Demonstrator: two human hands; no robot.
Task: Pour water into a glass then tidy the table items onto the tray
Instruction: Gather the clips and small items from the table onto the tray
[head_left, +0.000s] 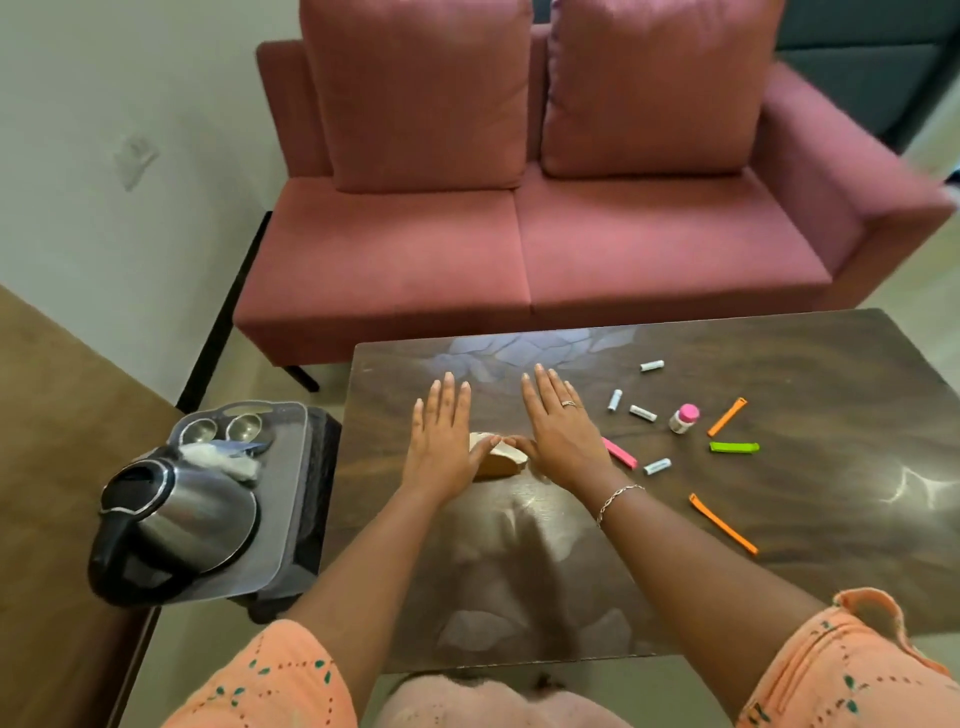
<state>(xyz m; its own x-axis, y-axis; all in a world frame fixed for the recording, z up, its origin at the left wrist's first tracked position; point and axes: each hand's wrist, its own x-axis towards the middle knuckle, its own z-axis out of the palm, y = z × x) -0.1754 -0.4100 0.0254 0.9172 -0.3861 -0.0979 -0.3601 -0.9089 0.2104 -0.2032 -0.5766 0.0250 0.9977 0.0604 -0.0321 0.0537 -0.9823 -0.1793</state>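
Both hands, left hand (440, 441) and right hand (563, 434), are held flat, fingers spread, over a tan object (498, 457), possibly paper. The tray (291, 499) and kettle (176, 519) sit left, off the tabletop (831, 519); loose batteries (643, 413) could be knocked rolling rightward.

The sofa (524, 208) is dusty rose, the desk (779, 519) dark wood-grained brown. Clips show orange (727, 417), green (734, 447) and pink (619, 452); the sleeves (857, 670) are peach with teal dotted embroidery.

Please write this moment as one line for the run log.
left hand: open, flat | right hand: open, flat | beige object between thumbs | steel kettle on grey tray
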